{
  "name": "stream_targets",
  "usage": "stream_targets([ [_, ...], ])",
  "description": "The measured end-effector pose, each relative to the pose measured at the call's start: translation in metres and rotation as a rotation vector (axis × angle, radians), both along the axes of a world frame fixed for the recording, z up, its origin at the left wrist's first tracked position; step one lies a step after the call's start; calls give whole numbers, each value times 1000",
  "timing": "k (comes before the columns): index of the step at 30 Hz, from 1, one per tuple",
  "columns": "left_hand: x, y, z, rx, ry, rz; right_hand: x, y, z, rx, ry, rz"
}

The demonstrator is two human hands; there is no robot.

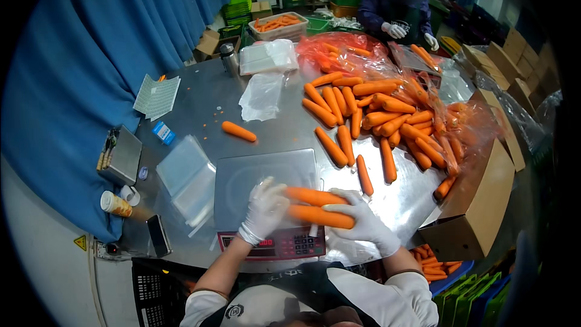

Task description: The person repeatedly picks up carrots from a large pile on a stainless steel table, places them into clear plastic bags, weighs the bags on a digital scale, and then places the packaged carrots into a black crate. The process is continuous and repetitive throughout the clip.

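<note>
Two carrots (320, 216) lie side by side between my gloved hands, above the digital weighing scale (268, 168). My right hand (363, 220) grips their right ends. At their left ends is my left hand (265, 209), blurred, its fingers touching or very near the tips; whether it grips them I cannot tell. The scale's plate holds nothing that I can see, and its red-framed panel is partly covered by my left wrist. A single carrot (239, 131) lies beyond the scale. A large heap of carrots (386, 118) spreads to the right, partly under clear and red plastic (349, 50).
Clear plastic bags (188, 177) lie left of the scale. Farther left are a phone (158, 235), a paper cup (115, 204) and a metal box (122, 154). A cardboard box (476, 209) stands at the right edge. A co-worker in white gloves (394, 30) is across the table.
</note>
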State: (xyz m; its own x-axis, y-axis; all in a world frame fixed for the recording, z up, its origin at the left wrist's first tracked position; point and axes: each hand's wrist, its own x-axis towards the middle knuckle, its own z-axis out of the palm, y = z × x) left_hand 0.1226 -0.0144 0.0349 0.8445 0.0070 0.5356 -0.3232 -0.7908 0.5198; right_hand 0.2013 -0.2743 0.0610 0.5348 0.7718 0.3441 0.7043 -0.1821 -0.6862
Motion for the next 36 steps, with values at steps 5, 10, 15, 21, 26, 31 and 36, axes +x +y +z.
stream_targets([
  [5, 0, -19, 12, 1, 56, -193, -20, 61, -20, 186, -128, -49],
  [10, -16, 17, 11, -93, 92, -61, 23, 53, -51, 374, -128, -335],
  [15, -28, 27, 18, -194, 137, 4, 73, -24, -116, -403, -114, -988],
  [21, -23, 31, 20, -180, 168, -87, 72, -59, -116, 158, 275, -841],
  [26, -25, 32, 22, -250, 228, -95, 32, -41, -39, 277, 521, -404],
  [31, -16, 28, 10, -173, 204, -117, 3, 33, -11, 77, 205, -21],
  [36, -29, 19, 16, 26, 25, 93, -1, 89, -19, 34, -283, -1],
])
